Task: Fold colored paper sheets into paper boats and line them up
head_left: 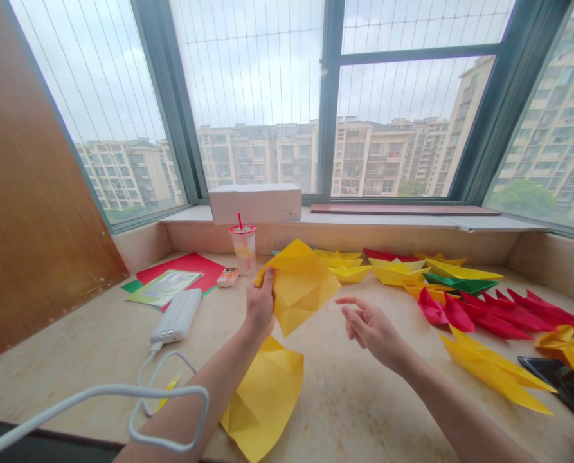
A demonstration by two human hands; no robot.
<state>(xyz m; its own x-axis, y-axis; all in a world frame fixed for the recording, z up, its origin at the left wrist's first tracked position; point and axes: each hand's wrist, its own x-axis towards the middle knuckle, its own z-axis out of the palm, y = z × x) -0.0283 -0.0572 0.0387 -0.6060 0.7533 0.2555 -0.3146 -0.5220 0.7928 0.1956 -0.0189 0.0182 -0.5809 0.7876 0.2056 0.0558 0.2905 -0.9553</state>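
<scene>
A creased square of yellow paper (306, 286) is held up above the counter, pinched at its left edge by my left hand (261, 302), thumb in front. To the right of that sheet, my right hand (371, 328) hovers apart from it with nothing in it, index finger stretched out and the other fingers loosely bent. Beneath my left wrist lies a second creased yellow sheet (272, 399), partly hidden by my forearm. Folded paper boats in yellow (397, 273), green (460, 283) and red (499, 315) stand along the right side.
A plastic cup with a red straw (244, 247) stands by a small orange-white box (227, 276). Left are red paper (185, 267), a white power bank (177, 315) and its looping cable (161, 391). A dark phone-like object (556, 386) lies at right, a white box (255, 202) on the sill.
</scene>
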